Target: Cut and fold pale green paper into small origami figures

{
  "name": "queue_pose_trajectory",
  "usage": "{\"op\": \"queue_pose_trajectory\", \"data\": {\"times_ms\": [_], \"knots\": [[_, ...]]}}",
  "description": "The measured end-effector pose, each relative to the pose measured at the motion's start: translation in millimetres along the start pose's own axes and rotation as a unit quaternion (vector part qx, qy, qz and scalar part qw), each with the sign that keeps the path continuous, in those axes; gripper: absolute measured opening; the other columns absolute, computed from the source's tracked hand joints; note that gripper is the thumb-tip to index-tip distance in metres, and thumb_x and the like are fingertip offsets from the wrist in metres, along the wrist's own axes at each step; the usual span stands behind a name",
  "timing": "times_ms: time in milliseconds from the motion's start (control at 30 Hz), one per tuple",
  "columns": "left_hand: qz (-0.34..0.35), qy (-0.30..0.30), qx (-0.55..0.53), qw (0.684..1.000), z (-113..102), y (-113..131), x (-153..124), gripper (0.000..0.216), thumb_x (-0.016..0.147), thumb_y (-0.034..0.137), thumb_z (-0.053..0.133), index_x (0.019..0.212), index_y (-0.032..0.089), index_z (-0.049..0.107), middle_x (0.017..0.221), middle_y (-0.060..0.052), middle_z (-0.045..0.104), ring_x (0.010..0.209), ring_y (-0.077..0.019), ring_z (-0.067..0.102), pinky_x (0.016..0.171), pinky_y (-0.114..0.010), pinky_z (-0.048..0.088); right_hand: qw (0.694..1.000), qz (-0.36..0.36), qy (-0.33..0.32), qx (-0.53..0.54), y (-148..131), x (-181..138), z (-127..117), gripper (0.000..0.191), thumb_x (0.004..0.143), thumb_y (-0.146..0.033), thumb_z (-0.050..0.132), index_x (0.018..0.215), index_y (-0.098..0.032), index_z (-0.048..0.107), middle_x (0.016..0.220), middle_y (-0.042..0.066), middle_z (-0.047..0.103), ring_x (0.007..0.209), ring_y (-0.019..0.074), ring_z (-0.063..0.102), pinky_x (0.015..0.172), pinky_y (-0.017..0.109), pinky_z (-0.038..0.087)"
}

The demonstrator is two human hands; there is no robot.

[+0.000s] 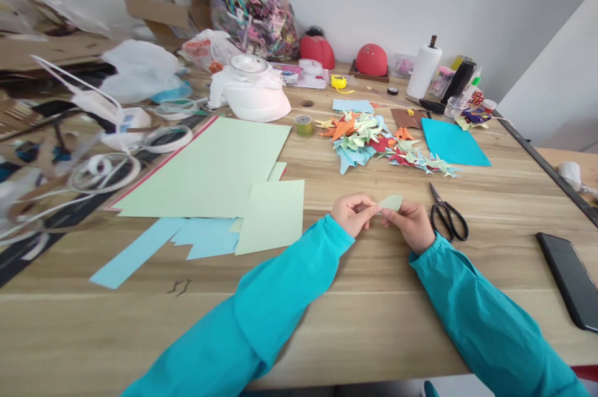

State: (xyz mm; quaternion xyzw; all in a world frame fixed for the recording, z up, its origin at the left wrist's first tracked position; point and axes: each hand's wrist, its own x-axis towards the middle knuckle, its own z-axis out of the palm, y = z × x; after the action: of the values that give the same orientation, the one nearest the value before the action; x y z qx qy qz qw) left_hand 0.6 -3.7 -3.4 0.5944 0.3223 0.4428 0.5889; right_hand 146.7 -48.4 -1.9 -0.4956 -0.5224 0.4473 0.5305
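Between my two hands is a small folded piece of pale green paper [391, 202], held just above the wooden table. My left hand [354, 212] pinches its left end between thumb and fingers. My right hand [411, 224] grips the lower right edge with the thumb in front. Black-handled scissors [448, 215] lie beside my right hand, blades pointing away. Beyond my hands is a heap of folded paper cranes [364, 138] in green, orange, red and blue. Left of my hands lies a pale green paper square [273, 216].
Large green sheets [210, 166] and blue paper strips [140, 252] cover the left. A phone [570, 278] lies at the right edge. Further back are turquoise paper [453, 141], a thread spool [303, 125], a yellow tape measure [339, 81] and a white bottle [424, 70]. Tangled cords [105, 166] crowd the far left.
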Motion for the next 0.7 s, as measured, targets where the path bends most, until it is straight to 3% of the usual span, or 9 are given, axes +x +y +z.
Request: {"op": "queue_pose_trajectory", "data": {"times_ms": [200, 333, 467, 700], "knots": [[-0.043, 0.003, 0.005, 0.999, 0.7, 2.1, 0.0, 0.030, 0.062, 0.041, 0.071, 0.061, 0.013, 0.061, 0.036, 0.004, 0.050, 0.031, -0.0076, 0.046, 0.036, -0.019, 0.034, 1.000, 0.013, -0.001, 0.008, 1.5, -0.8, -1.1, 0.022, 0.065, -0.037, 0.072, 0.061, -0.016, 0.067, 0.051, 0.000, 0.063, 0.045, 0.0104, 0.054, 0.047, 0.023, 0.045], [-0.076, 0.028, -0.022, 0.996, 0.5, -0.3, 2.9, 0.032, 0.055, 0.039, 0.076, 0.066, 0.012, 0.063, 0.045, 0.001, 0.060, 0.034, -0.0108, 0.053, 0.038, -0.021, 0.038, 0.999, 0.011, 0.029, 0.030, 3.8, 0.2, -2.8, 0.021, 0.067, -0.036, 0.071, 0.060, -0.016, 0.066, 0.052, 0.000, 0.064, 0.042, 0.0097, 0.053, 0.044, 0.022, 0.044], [-0.075, 0.039, -0.040, 0.996, -0.5, -0.3, 3.6, 0.031, 0.053, 0.038, 0.077, 0.062, 0.012, 0.062, 0.053, -0.002, 0.065, 0.034, -0.0106, 0.054, 0.042, -0.023, 0.042, 0.997, 0.000, 0.052, 0.052, 4.8, 1.7, -3.8, 0.019, 0.068, -0.034, 0.070, 0.062, -0.017, 0.066, 0.053, -0.001, 0.064, 0.042, 0.0097, 0.053, 0.044, 0.022, 0.044], [-0.077, 0.036, -0.065, 0.994, -2.9, -0.9, 3.9, 0.030, 0.056, 0.038, 0.075, 0.063, 0.012, 0.063, 0.057, -0.003, 0.067, 0.034, -0.0095, 0.053, 0.043, -0.023, 0.043, 0.999, 0.007, 0.025, 0.038, 5.5, 2.0, -6.7, 0.022, 0.075, -0.035, 0.065, 0.065, -0.016, 0.068, 0.059, 0.001, 0.066, 0.048, 0.0097, 0.055, 0.050, 0.022, 0.042]]}}
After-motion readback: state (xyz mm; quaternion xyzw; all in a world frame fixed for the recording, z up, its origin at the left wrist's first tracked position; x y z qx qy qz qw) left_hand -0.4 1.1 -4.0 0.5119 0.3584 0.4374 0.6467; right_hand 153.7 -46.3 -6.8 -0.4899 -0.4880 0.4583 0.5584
